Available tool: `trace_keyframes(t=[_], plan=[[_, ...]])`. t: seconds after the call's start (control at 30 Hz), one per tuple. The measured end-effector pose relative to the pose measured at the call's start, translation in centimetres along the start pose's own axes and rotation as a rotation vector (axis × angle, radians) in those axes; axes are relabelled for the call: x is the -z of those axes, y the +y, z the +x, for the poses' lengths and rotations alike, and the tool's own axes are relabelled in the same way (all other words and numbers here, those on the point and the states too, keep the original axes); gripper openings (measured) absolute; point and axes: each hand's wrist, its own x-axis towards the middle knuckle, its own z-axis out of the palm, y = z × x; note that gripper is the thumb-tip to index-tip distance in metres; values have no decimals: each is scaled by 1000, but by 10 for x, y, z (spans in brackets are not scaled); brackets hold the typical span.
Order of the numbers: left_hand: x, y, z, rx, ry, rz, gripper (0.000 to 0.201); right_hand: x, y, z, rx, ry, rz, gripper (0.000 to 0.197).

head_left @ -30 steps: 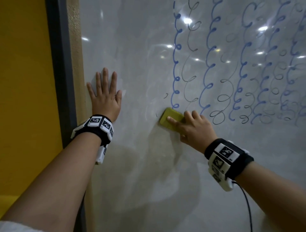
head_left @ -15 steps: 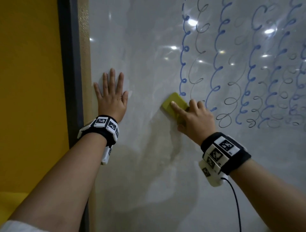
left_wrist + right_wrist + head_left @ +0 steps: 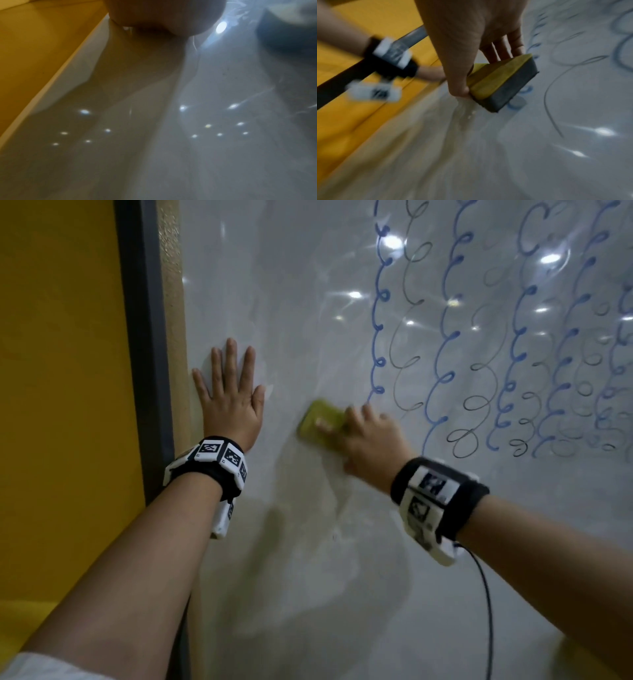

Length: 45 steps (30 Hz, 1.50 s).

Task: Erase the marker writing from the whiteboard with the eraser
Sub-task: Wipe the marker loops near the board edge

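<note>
Your right hand grips the eraser against the whiteboard — left hand flat, fingers spread.

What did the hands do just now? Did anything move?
The right hand slid the yellow eraser leftward, off the bottom of the leftmost blue squiggle, whose bottom loops got wiped away. The left hand stayed flat on the whiteboard.
</note>
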Motion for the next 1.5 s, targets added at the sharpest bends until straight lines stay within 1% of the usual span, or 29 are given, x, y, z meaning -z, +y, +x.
trace_keyframes(t=[0.07,0.1,0.13,0.2,0.27,0.33,0.4,0.43,0.5,0.53,0.63,0.67,0.73,0.77,0.8,0.83,0.87,0.9,0.97,1.03,1.1,1.13,1.17,1.27,1.3,1.33,1.4,1.43,1.5], plan=[[3,1,-1,6,-17,2,60,-22,-9,-15,218,6,-99,76],[4,1,0,6,-27,5,60,-23,-5,-16,292,-17,-110,74],[6,2,0,7,-36,6,60,-18,3,-12,324,-27,-127,74],[8,2,-1,17,-51,-19,60,-5,22,5,240,-31,-151,76],[8,2,-6,62,-45,-79,61,26,34,29,71,-9,-119,81],[4,2,-21,118,-39,-111,68,48,39,47,-55,-99,-57,82],[-5,2,-41,104,-74,-123,77,50,36,57,-136,-112,-28,77],[-11,1,-51,82,-97,-127,83,49,30,58,-157,-87,-7,76],[-21,-1,-64,53,-137,-106,97,47,15,58,-115,-99,16,78],[-23,-2,-66,49,-153,-94,103,43,8,57,-34,-106,-22,79],[-24,-4,-65,55,-173,-92,108,34,9,62,126,-43,-163,75],[-24,-4,-64,58,-174,-95,107,44,13,67,122,-61,-158,75],[-26,-4,-64,57,-157,-97,108,63,10,75,50,-142,-132,72],[-27,-4,-64,54,-153,-88,110,54,8,78,26,-123,-149,70],[-28,-4,-64,52,-158,-73,111,51,0,76,60,-129,-124,68],[-28,-4,-64,54,-167,-61,112,49,-11,70,139,-169,-124,66],[-28,-4,-64,54,-165,-63,112,43,-20,66,193,-220,-179,66],[-27,-4,-65,53,-163,-71,112,39,-23,63,203,-267,-209,66],[-27,-5,-64,56,-161,-86,109,47,-12,72,137,-204,-224,67],[-28,-5,-62,62,-151,-86,109,65,9,87,3,-120,-88,69],[-26,-4,-62,54,-147,-55,112,69,21,96,-94,-73,-64,71],[-26,-4,-63,48,-160,-54,113,71,18,95,-98,-52,-57,72],[-25,-4,-64,42,-179,-69,113,69,11,90,-58,-50,-43,72],[-22,-4,-65,41,-207,-90,110,46,-13,62,168,-226,-136,72],[-21,-4,-66,41,-223,-89,109,42,-15,54,192,-228,-150,72],[-21,-4,-66,44,-240,-88,108,41,-15,51,206,-167,-160,72],[-22,-5,-66,50,-240,-76,109,49,-3,57,183,-187,-157,69],[-22,-5,-66,48,-224,-64,110,48,7,61,135,-171,-130,69],[-23,-4,-66,54,-193,-64,112,55,29,68,-52,-41,-34,72]])
